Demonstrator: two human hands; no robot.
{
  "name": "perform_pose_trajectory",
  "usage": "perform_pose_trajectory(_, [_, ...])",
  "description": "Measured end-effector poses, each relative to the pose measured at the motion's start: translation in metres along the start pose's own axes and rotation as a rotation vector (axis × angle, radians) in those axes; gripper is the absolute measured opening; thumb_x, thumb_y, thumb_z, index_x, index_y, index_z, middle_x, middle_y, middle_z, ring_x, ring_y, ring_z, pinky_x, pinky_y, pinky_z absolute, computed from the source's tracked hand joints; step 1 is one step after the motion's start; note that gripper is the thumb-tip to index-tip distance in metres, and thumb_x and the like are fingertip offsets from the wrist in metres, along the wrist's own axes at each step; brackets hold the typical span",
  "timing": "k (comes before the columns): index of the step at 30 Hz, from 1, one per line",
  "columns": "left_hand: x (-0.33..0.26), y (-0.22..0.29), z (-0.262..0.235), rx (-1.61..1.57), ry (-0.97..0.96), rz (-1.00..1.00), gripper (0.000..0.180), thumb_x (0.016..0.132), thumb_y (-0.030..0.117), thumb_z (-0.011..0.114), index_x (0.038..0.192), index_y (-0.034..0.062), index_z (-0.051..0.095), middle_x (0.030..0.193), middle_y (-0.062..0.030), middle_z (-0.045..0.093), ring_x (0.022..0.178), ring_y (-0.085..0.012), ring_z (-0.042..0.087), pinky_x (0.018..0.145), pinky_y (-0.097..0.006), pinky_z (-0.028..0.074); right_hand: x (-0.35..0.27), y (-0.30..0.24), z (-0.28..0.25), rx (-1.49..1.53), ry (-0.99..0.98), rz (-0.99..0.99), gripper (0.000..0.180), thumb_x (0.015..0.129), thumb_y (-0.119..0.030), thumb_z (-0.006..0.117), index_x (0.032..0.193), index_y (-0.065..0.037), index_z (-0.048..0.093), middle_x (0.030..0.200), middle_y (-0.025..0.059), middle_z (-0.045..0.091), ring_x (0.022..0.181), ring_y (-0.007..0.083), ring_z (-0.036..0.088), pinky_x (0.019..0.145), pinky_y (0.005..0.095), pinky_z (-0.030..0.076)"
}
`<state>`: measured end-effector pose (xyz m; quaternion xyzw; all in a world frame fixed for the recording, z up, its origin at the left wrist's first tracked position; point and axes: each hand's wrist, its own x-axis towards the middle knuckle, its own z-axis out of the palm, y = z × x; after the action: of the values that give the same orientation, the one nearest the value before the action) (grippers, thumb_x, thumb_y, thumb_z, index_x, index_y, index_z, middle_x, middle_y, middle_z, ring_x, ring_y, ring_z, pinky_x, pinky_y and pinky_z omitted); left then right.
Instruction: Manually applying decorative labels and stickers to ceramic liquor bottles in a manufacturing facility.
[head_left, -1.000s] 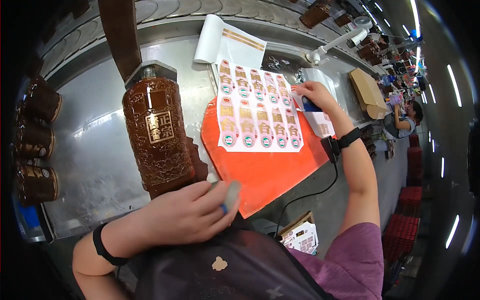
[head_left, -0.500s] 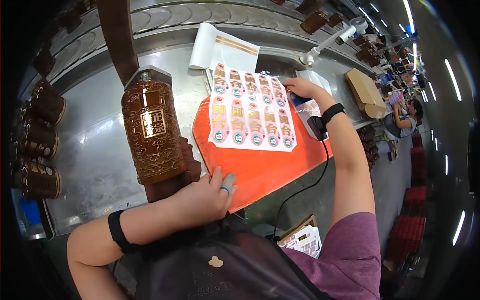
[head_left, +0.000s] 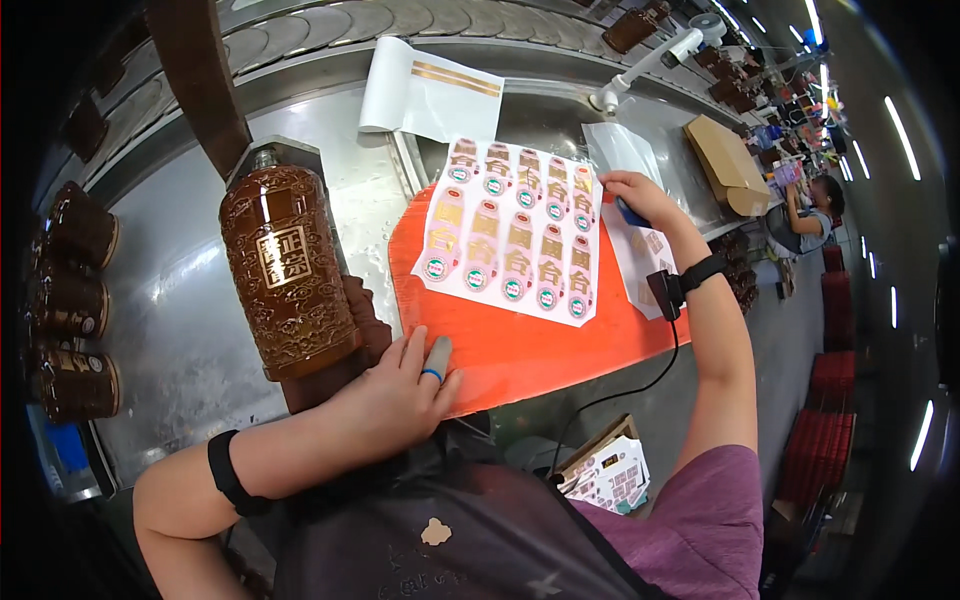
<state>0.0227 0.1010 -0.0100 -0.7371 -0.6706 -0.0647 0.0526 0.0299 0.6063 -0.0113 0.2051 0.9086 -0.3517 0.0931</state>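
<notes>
My left hand [head_left: 400,390] rests at the near left edge of an orange board [head_left: 520,355], its fingers stretched out over the edge. A grey cover is on one finger, with a blue band around it. On the board lies a white sheet of pink and gold labels [head_left: 512,240], tilted. My right hand [head_left: 645,200] pinches that label sheet at its far right corner. A small blue thing [head_left: 630,213] shows under the right palm; its kind is hidden. Left of the board a brown embossed bottle [head_left: 290,270] with a gold square label leans on a dark brown rest.
A partly rolled white sheet with gold strips [head_left: 455,95] lies behind. To the right are more label sheets [head_left: 640,255], a cardboard box [head_left: 725,165] and a white jointed arm [head_left: 650,70]. Brown containers [head_left: 75,300] stand at left. A cable [head_left: 610,405] hangs from my right wristband.
The label sheet has turned and shifted slightly toward me, its far right corner held by my right hand. My right hand has moved a little right; the left stays at the board's edge.
</notes>
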Motion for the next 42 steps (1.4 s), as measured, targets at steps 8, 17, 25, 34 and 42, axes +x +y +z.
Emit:
perform_pose_trajectory(8, [-0.002,-0.004,-0.001,0.040,-0.064,0.073,0.048,0.085,0.019,0.053,0.126,-0.0042,0.059,0.127,-0.0302,0.055,0.116,-0.0471,0.056,0.102,-0.050,0.045,0.003,-0.032,0.021,0.275,0.014,0.036,0.027,0.086,-0.015,0.074,0.108,-0.002,0.065,0.095,0.0019,0.069,0.079,0.0073,0.063,0.072,0.0228,0.050])
perform_pose_trajectory(17, [-0.009,-0.006,0.004,0.052,-0.042,0.071,0.048,0.086,0.022,0.051,0.126,-0.0047,0.058,0.126,-0.0301,0.056,0.118,-0.0478,0.055,0.105,-0.052,0.042,-0.013,-0.070,-0.011,0.527,-0.234,-0.031,0.030,0.085,-0.011,0.070,0.114,-0.005,0.064,0.092,0.0017,0.069,0.061,0.0011,0.057,0.049,0.0166,0.043])
perform_pose_trajectory(25, [-0.004,-0.008,0.007,0.052,-0.045,0.154,0.048,0.086,0.019,0.051,0.128,-0.0036,0.060,0.118,-0.0246,0.063,0.123,-0.0441,0.049,0.102,-0.042,0.042,0.037,-0.066,0.029,0.594,-0.267,-0.042,0.034,0.087,-0.016,0.071,0.119,-0.007,0.063,0.097,0.0010,0.069,0.071,0.0040,0.061,0.059,0.0202,0.049])
perform_pose_trajectory(34, [-0.005,-0.012,0.009,-0.099,0.144,-0.002,0.041,0.087,0.024,0.053,0.120,0.0033,0.065,0.109,-0.0205,0.064,0.118,-0.0480,0.051,0.103,-0.050,0.042,0.042,-0.082,0.034,0.247,-0.154,0.036,0.029,0.086,-0.020,0.076,0.108,-0.004,0.067,0.096,0.0019,0.069,0.080,0.0071,0.063,0.071,0.0229,0.049])
perform_pose_trajectory(42, [-0.004,-0.012,0.018,-0.108,0.098,0.006,0.050,0.076,0.036,0.069,0.116,0.0062,0.066,0.126,-0.0255,0.056,0.110,-0.0464,0.053,0.099,-0.053,0.043,0.038,-0.069,0.029,0.046,-0.047,-0.003,0.023,0.080,-0.017,0.078,0.093,0.000,0.072,0.076,0.0029,0.068,0.065,0.0081,0.058,0.063,0.0253,0.047])
